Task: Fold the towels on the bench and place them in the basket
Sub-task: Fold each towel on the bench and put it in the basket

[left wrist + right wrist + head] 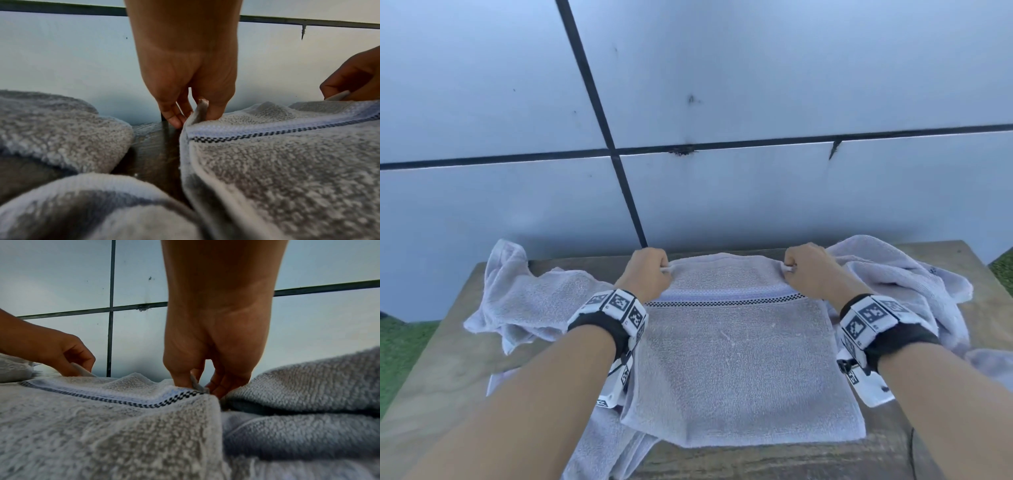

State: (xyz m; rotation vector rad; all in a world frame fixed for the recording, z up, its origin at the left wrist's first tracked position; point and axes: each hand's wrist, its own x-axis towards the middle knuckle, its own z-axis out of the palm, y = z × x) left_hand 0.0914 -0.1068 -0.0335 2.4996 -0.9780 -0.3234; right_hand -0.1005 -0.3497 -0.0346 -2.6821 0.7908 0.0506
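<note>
the folded towel (739,359) lies flat at the middle of the tabletop (448,377). the left hand (645,274) pinches its far corner at 11 o'clock, the right hand (808,270) the far corner at 1 o'clock. crumpled towels lie at 9 o'clock (534,301) and 3 o'clock (911,274), under a tiled wall (756,68).

The pale crumpled terry towel (599,442) at the left runs off the lower edge of the head view. The brown wooden bench (448,370) is cut there too, and its middle is hidden under cloth

Folded grey towel (739,359) flat on bench (441,370), perhaps 2 crumpled towels (534,305) alongside
</note>
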